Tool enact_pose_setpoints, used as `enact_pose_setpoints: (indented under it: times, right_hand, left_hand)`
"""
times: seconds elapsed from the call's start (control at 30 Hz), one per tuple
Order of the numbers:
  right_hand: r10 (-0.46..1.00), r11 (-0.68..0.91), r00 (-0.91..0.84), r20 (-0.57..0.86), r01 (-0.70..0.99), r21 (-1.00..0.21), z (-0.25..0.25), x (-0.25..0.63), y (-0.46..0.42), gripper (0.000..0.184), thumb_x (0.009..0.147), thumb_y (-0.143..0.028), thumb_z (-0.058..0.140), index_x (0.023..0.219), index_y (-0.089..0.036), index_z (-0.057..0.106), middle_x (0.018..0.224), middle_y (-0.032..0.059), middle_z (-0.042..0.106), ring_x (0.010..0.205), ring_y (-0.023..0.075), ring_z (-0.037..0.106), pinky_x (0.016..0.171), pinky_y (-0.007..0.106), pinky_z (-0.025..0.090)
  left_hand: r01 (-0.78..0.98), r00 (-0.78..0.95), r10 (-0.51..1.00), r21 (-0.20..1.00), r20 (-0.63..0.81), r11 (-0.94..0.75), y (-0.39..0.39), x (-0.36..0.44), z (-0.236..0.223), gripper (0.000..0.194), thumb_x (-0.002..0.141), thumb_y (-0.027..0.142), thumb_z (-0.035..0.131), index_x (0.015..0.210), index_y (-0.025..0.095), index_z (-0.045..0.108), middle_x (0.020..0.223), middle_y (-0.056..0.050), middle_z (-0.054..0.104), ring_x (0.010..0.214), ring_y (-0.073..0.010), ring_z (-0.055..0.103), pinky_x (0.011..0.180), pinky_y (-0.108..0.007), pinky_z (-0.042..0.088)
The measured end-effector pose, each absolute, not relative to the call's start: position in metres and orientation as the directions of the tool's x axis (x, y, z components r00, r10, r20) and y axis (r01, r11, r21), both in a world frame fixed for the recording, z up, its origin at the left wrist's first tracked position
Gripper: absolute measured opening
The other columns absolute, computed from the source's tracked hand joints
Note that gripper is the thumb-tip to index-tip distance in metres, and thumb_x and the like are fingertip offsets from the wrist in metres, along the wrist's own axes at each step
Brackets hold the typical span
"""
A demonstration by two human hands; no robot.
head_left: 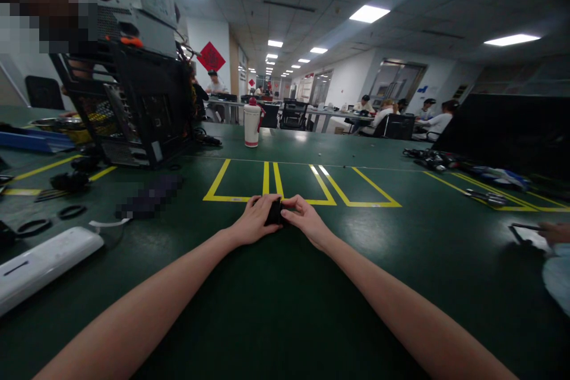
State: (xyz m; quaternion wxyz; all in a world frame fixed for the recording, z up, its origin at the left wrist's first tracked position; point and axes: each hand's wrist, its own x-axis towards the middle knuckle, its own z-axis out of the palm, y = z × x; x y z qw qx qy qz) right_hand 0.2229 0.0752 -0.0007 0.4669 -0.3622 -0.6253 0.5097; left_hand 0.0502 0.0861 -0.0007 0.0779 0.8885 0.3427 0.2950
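Observation:
Between my two hands, low over the green table point(285, 309), is a small black object point(274, 212); its kind does not show because fingers cover much of it. My left hand point(253, 221) is closed around its left side, thumb below and fingers over the top. From the right, my right hand point(307, 221) is closed with thumb and fingertips pinching at the object's right edge. Just beyond the hands runs yellow tape point(303, 202) marking out several boxes on the table.
At left stand an open black computer case point(138, 101), a white long device point(48, 264) and black rings point(34, 227). A white bottle point(252, 124) stands at the back. To the right are pliers-like tools point(485, 197), a dark screen point(512, 136) and another person's hand point(554, 233).

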Motion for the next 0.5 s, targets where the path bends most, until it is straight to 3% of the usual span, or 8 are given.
enact_pose_setpoints:
  times: [0.17, 0.3, 0.5]
  right_hand:
    - [0.935, 0.160, -0.319, 0.152, -0.003, -0.987, 0.0011, 0.2241, 0.0755, 0.030, 0.067, -0.030, 0.060, 0.094, -0.020, 0.050, 0.101, 0.0033, 0.053, 0.093, 0.0153, 0.052, 0.086, 0.036, 0.039]
    - [0.903, 0.183, -0.383, 0.195, -0.068, -0.981, 0.0030, 0.2250, 0.0745, 0.033, 0.061, -0.024, 0.065, 0.090, -0.022, 0.048, 0.100, 0.0014, 0.052, 0.093, 0.0150, 0.053, 0.086, 0.035, 0.039]
    - [0.925, 0.234, -0.306, 0.226, -0.014, -0.972, 0.0005, 0.2225, 0.0742, 0.024, 0.067, -0.030, 0.060, 0.087, -0.022, 0.048, 0.097, 0.0010, 0.053, 0.088, 0.0139, 0.053, 0.083, 0.034, 0.041]
  left_hand:
    - [0.560, 0.595, 0.654, 0.342, 0.468, -0.755, 0.0854, 0.0495, -0.0004, 0.058, 0.072, 0.031, 0.055, 0.120, 0.023, 0.024, 0.116, -0.007, 0.043, 0.110, -0.0230, 0.039, 0.096, -0.043, 0.022]
    - [0.556, 0.599, 0.652, 0.345, 0.465, -0.756, 0.0858, 0.0495, -0.0005, 0.057, 0.073, 0.030, 0.055, 0.120, 0.024, 0.024, 0.116, -0.006, 0.042, 0.110, -0.0230, 0.039, 0.096, -0.043, 0.022]
    - [0.562, 0.599, 0.655, 0.342, 0.461, -0.754, 0.0862, 0.0501, -0.0015, 0.059, 0.072, 0.031, 0.056, 0.121, 0.024, 0.023, 0.117, -0.006, 0.042, 0.110, -0.0223, 0.039, 0.096, -0.043, 0.021]
